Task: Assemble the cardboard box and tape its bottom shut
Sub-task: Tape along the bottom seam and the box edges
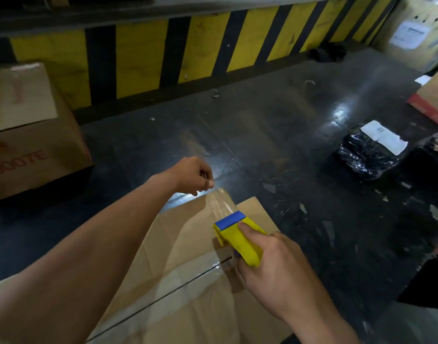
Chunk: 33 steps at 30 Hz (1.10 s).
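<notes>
A cardboard box [188,281] is seen in the lower middle of the frame, its bottom flaps folded shut and turned up, with a dark seam running diagonally from the lower left toward the centre. A yellow tape dispenser [239,238] with a blue front strip is gripped in the right hand [275,274], the fingers being wrapped round its body and the thumb laid along its top; it is held just over the box near the far end of the seam. A strip of clear tape [221,203] is stretched from the dispenser's blue edge up toward the far edge of the box, where its end is pinched between the closed fingers of the left hand [191,176], just above the middle of the frame. Glossy tape is also seen lying along the seam. A dark, shiny floor [275,120] is spread around the box. At the left edge a second carton [31,135] with red lettering is set, and at the right a parcel [369,151] in black wrap with a white label. A wall [188,48] striped yellow and black is run across the top.
</notes>
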Tool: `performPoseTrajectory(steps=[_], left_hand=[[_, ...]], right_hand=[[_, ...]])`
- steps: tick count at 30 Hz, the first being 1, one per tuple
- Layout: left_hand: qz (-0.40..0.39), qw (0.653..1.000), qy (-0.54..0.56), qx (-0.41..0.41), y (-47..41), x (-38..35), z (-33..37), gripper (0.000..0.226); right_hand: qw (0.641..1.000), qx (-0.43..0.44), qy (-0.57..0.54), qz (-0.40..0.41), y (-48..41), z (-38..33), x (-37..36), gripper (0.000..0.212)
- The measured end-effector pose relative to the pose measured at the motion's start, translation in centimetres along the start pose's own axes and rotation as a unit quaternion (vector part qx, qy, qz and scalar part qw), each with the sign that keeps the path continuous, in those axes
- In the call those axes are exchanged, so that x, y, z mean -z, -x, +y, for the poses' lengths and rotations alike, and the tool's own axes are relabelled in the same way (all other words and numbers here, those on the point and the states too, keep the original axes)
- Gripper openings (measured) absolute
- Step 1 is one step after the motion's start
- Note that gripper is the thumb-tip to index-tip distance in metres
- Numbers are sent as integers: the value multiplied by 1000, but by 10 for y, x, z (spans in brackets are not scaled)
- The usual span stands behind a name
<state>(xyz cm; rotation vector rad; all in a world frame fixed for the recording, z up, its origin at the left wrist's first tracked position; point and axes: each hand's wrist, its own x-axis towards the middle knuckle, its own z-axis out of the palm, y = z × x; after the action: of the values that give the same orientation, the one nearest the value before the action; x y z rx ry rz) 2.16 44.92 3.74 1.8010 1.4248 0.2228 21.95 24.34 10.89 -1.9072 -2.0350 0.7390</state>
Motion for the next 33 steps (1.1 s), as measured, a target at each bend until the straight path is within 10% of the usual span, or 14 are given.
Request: performPoseTrajectory(steps=[33], left_hand=[[-31, 998, 40, 28, -11, -9, 0, 8]], right_hand=[[1000, 7, 6, -20, -2, 9, 12, 57]])
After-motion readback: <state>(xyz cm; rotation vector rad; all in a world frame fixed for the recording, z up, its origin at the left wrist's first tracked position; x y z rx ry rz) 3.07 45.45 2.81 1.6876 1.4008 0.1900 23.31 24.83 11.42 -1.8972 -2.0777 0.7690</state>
